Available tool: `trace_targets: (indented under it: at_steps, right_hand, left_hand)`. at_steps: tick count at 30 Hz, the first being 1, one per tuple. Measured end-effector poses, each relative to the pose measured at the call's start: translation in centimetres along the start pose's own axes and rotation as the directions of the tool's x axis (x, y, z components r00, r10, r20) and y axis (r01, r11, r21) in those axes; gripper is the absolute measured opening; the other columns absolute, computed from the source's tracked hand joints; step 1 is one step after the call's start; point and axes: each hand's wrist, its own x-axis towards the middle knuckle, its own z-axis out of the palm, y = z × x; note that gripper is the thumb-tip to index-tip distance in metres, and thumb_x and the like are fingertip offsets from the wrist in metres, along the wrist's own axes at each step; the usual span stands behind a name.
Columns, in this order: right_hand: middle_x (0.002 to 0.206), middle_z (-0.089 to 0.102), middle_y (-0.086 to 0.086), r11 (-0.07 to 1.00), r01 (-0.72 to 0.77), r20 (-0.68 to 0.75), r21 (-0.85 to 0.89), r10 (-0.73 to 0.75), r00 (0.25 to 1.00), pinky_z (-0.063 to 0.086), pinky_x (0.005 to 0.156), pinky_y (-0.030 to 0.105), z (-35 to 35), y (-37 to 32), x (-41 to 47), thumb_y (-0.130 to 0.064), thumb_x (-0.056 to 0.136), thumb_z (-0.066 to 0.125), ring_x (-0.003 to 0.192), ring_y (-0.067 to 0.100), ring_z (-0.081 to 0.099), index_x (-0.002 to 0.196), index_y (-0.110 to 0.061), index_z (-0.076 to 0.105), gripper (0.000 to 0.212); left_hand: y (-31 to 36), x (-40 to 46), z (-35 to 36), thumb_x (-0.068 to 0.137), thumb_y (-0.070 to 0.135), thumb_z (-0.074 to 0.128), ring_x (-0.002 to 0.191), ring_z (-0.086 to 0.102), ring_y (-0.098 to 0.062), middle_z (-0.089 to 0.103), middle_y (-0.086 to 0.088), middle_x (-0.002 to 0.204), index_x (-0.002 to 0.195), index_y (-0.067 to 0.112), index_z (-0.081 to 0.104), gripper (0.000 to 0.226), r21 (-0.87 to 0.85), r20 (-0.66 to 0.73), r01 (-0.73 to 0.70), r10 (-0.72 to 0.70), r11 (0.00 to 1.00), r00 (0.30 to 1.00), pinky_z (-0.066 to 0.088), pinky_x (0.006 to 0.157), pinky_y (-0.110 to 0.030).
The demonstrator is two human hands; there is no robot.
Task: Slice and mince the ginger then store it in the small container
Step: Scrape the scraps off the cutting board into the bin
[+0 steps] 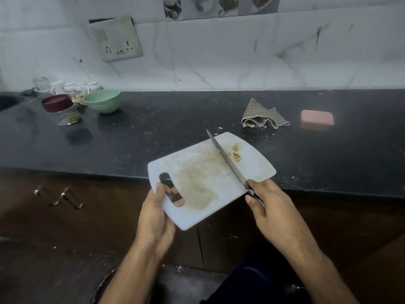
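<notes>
The left hand (156,212) grips the board's (197,183) handle, the right hand (270,207) grips the knife (228,162), apparently scraping the last ginger bits (235,155) beyond both hands; next needs the container beneath.

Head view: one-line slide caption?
Left hand grips white plastic cutting board by its handle slot, half off the black counter; right hand holds steel knife beside ginger bits.

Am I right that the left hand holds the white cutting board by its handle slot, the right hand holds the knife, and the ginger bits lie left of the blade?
Not quite. In the head view the ginger bits lie right of the knife blade, toward the cutting board's far corner. The left hand and right hand are as you say.
</notes>
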Motion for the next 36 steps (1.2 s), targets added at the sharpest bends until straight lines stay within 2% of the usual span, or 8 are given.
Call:
trace_targets:
  at_steps: [3, 5, 10, 14, 17, 23, 29, 36]
  right_hand:
    - [0.134, 0.048, -0.015, 0.998, 0.061, 0.043, 0.004, -0.061, 0.997, 0.035, 0.072, -0.003, 0.6, -1.5, -0.5, -0.031, 0.104, 0.049, 0.103, -0.006, 0.040, 0.149, -0.028, 0.044, 0.046]
    - [0.132, 0.047, -0.019, 0.994, 0.106, 0.056, 0.036, -0.108, 0.993, 0.035, 0.072, -0.003, 1.0, -2.7, -1.1, -0.031, 0.104, 0.049, 0.104, -0.007, 0.041, 0.149, -0.029, 0.044, 0.045]
    - [0.119, 0.047, -0.026, 0.955, 0.271, 0.118, 0.123, -0.285, 0.951, 0.048, 0.077, 0.013, 3.0, -6.5, -2.3, -0.034, 0.103, 0.048, 0.101, 0.000, 0.055, 0.146, -0.035, 0.046, 0.043]
    - [0.118, 0.048, -0.026, 0.903, 0.394, 0.197, 0.170, -0.423, 0.884, 0.054, 0.077, 0.023, 6.3, -9.3, -3.1, -0.034, 0.103, 0.044, 0.096, 0.000, 0.058, 0.144, -0.034, 0.046, 0.041]
    - [0.118, 0.052, -0.022, 0.874, 0.452, 0.263, 0.181, -0.485, 0.834, 0.056, 0.077, 0.029, 8.8, -10.6, -3.7, -0.034, 0.104, 0.042, 0.097, 0.005, 0.061, 0.145, -0.033, 0.044, 0.041]
    - [0.122, 0.052, -0.013, 0.790, 0.548, 0.456, 0.273, -0.609, 0.650, 0.056, 0.076, 0.040, 14.8, -13.1, -6.5, -0.033, 0.105, 0.040, 0.097, 0.017, 0.064, 0.147, -0.031, 0.039, 0.042]
    - [0.125, 0.055, -0.007, 0.726, 0.621, 0.570, 0.294, -0.655, 0.496, 0.055, 0.072, 0.040, 20.2, -14.7, -8.3, -0.024, 0.105, 0.043, 0.095, 0.018, 0.064, 0.147, -0.025, 0.040, 0.042]
    - [0.119, 0.054, -0.005, 0.760, 0.576, 0.664, 0.301, -0.600, 0.446, 0.051, 0.069, 0.047, 25.5, -14.4, -9.1, -0.026, 0.106, 0.036, 0.088, 0.024, 0.062, 0.132, -0.024, 0.041, 0.027]
  left_hand:
    - [1.1, -0.2, -2.4, 0.109, 0.031, 0.044, 0.075, 0.076, -0.025, 0.073, -0.008, 0.083, 0.083, 0.012, 0.054, 0.033, -0.037, -0.025, -0.022, 0.021, 0.999, 0.999, 0.063, 0.062, -0.044]
    - [2.1, -0.8, -3.7, 0.109, 0.031, 0.043, 0.061, 0.071, -0.018, 0.069, -0.004, 0.071, 0.084, 0.012, 0.053, 0.033, -0.070, -0.035, -0.029, 0.027, 0.997, 0.999, 0.060, 0.053, -0.035]
    - [4.3, -3.3, -9.1, 0.109, 0.032, 0.040, 0.050, 0.063, -0.016, 0.065, -0.002, 0.068, 0.087, 0.013, 0.052, 0.031, -0.192, -0.095, -0.058, 0.040, 0.980, 0.995, 0.055, 0.046, -0.029]
    - [5.1, -5.3, -15.3, 0.105, 0.036, 0.045, 0.054, 0.054, -0.014, 0.060, -0.003, 0.079, 0.087, 0.015, 0.056, 0.029, -0.218, -0.160, -0.095, 0.060, 0.971, 0.985, 0.055, 0.052, -0.027]
    - [5.2, -7.0, -19.8, 0.102, 0.037, 0.049, 0.058, 0.046, -0.013, 0.051, 0.000, 0.079, 0.087, 0.017, 0.057, 0.027, -0.216, -0.168, -0.108, 0.072, 0.970, 0.983, 0.054, 0.059, -0.028]
    - [2.6, -12.2, -28.3, 0.104, 0.036, 0.050, 0.064, 0.046, -0.012, 0.050, 0.003, 0.081, 0.088, 0.019, 0.060, 0.025, -0.264, -0.339, -0.129, 0.033, 0.956, 0.940, 0.054, 0.064, -0.025]
    - [-1.4, -15.1, -33.3, 0.102, 0.034, 0.050, 0.059, 0.047, -0.012, 0.045, 0.002, 0.076, 0.086, 0.017, 0.057, 0.025, -0.346, -0.488, -0.158, -0.034, 0.925, 0.872, 0.055, 0.062, -0.025]
    - [-4.6, -13.8, -37.1, 0.110, 0.028, 0.041, 0.056, 0.051, -0.012, 0.050, 0.002, 0.073, 0.088, 0.016, 0.056, 0.029, -0.402, -0.559, -0.180, -0.084, 0.898, 0.825, 0.058, 0.061, -0.026]
